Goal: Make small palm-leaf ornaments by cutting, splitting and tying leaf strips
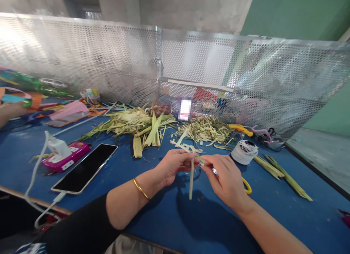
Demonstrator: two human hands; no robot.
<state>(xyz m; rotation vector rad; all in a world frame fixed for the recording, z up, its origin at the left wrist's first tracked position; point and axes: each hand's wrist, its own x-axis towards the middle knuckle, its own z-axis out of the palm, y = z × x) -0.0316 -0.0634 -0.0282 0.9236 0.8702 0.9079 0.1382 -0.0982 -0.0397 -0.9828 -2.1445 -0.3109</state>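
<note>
My left hand (173, 165) pinches narrow pale-green husk strips (191, 183) between thumb and fingers. One strip hangs straight down below the fingertips, and others cross above them. Close at its right, my right hand (226, 175) is closed around scissors, mostly hidden by the fingers. A bit of their metal (215, 171) shows beside the thumb, and a yellow handle (247, 186) sticks out behind the hand. The fingertips of both hands nearly meet at the strips. Just beyond lie a pile of shredded strips (209, 130) and a heap of wider husk leaves (131, 120).
A roll of white cord (244, 152) and loose husk pieces (290, 177) lie at right. At left are a charging phone (86, 168) and a magenta power strip (65, 157). A perforated metal screen (109, 60) closes the table's back. Another person's hand (12, 111) holds coloured material far left.
</note>
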